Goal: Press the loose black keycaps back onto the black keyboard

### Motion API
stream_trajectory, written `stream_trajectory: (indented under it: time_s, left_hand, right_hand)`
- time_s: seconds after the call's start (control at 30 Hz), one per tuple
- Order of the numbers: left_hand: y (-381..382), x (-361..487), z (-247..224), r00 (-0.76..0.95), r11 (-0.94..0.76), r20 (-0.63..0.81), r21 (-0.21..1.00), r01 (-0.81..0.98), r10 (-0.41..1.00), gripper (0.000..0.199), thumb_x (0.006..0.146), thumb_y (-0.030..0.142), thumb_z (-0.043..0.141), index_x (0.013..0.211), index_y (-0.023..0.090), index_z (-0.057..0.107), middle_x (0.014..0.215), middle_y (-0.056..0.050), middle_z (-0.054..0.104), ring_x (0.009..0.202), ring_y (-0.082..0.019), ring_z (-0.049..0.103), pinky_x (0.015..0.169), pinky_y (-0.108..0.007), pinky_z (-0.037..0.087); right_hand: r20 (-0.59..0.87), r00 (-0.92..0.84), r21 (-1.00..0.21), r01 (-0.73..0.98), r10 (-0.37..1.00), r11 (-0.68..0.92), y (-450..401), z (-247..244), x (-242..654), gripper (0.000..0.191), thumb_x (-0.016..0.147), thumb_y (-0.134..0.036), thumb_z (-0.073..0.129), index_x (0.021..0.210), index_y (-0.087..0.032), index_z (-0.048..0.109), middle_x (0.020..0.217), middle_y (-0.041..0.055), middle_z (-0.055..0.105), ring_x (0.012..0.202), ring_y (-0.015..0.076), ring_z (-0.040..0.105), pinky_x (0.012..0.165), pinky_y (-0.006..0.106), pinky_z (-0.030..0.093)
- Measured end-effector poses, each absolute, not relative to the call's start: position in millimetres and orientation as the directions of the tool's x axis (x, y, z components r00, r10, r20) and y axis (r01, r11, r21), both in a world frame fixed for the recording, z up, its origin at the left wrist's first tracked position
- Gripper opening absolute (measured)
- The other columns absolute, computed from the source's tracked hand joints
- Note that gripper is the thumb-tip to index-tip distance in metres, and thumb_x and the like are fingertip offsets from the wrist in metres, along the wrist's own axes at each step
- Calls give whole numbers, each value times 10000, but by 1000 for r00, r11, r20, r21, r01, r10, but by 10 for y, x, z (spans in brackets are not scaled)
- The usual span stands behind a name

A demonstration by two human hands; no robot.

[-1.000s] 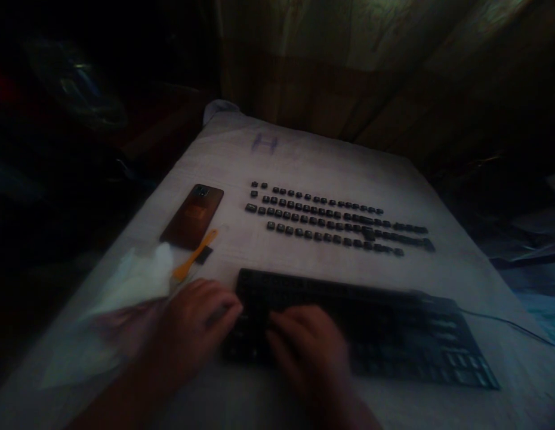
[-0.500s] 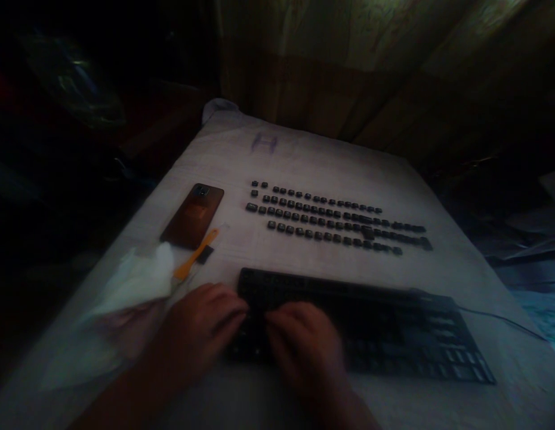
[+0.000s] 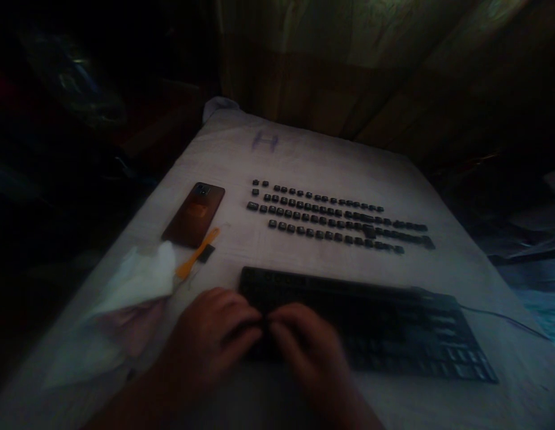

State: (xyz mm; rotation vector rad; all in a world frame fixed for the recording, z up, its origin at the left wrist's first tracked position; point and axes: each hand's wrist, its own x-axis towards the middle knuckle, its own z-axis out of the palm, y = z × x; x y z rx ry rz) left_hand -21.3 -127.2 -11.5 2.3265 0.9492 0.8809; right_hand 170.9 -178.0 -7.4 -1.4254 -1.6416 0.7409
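Observation:
A black keyboard (image 3: 376,322) lies on the pale cloth, its left part partly covered by my hands. My left hand (image 3: 215,331) is over the keyboard's left end, thumb and fingertips drawn together in a pinch. Close beside it, my right hand (image 3: 311,346) also has its fingers pinched, with the tips almost meeting those of the left. Whatever sits between the fingertips is too dark and small to make out. Beyond the keyboard, loose black keycaps (image 3: 308,206) are laid out in several rows.
Left of the keycaps lies a brown phone (image 3: 196,215). Nearer are an orange flat-ended tool (image 3: 199,254), a small dark square piece (image 3: 206,254) and a crumpled white cloth (image 3: 125,280). A cable (image 3: 501,315) runs rightward from the keyboard. Curtains (image 3: 349,71) hang behind the table.
My left hand has moved slightly right, so the fingertips of both hands are closer together. The keycaps, phone and keyboard stay in place.

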Motion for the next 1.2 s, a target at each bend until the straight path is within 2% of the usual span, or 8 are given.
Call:
stream_trajectory:
  time_s: [0.2,0.3,0.43,0.63,0.8,0.97,1.2]
  left_hand:
    - [-1305,-193,-99,548,-573,333,738,356,768,80,946,234,600,924,224,676,825,2,686,767,-158,660,693,-275,531]
    - [-1319,-194,-104,546,-541,304,766,347,781,72,937,239,613,979,237,671,870,1,699,790,-157,674,706,-268,543]
    - [-1353,-190,-127,536,-524,297,781,339,790,141,919,229,638,1056,257,649,934,11,720,835,-154,689,741,-256,553]
    - [-1384,-179,-141,529,-507,298,806,306,794,189,912,190,637,1078,280,627,899,45,719,781,-115,695,715,-195,541]
    - [-1379,-170,-89,497,-464,278,834,300,822,158,868,183,669,998,273,656,821,61,723,691,-101,687,650,-167,526]
    - [-1371,-142,-51,455,-273,114,914,301,883,88,805,202,675,879,248,684,697,64,712,550,-101,646,533,-162,502]
    - [-1356,-162,-48,495,-180,33,951,252,868,150,799,176,666,922,257,697,759,67,760,641,-102,719,587,-139,530]
  right_hand:
    - [210,-3,-870,455,978,188,-1818,-49,1680,117,881,-155,592,887,-197,700,791,28,740,699,156,698,651,245,560]
    - [225,20,-876,442,974,194,-1831,-60,1671,111,871,-155,598,874,-194,701,764,20,735,669,147,689,643,235,560]
    - [146,46,-912,394,988,116,-1836,-34,1673,108,856,-164,605,837,-202,705,731,4,732,638,136,689,610,205,556]
    - [52,76,-945,328,996,24,-1852,-14,1663,87,845,-189,619,809,-207,697,694,-11,724,605,131,693,558,177,544]
    - [128,66,-936,338,990,99,-1857,-19,1675,121,851,-166,627,815,-207,734,722,3,745,641,135,701,600,198,553]
    - [185,1,-929,326,983,174,-1856,-2,1709,156,813,-102,660,909,-188,749,814,25,758,726,140,713,656,213,565]
    - [247,-19,-898,372,969,236,-1852,-30,1737,148,841,-107,657,933,-196,732,826,27,754,728,147,708,658,241,574]
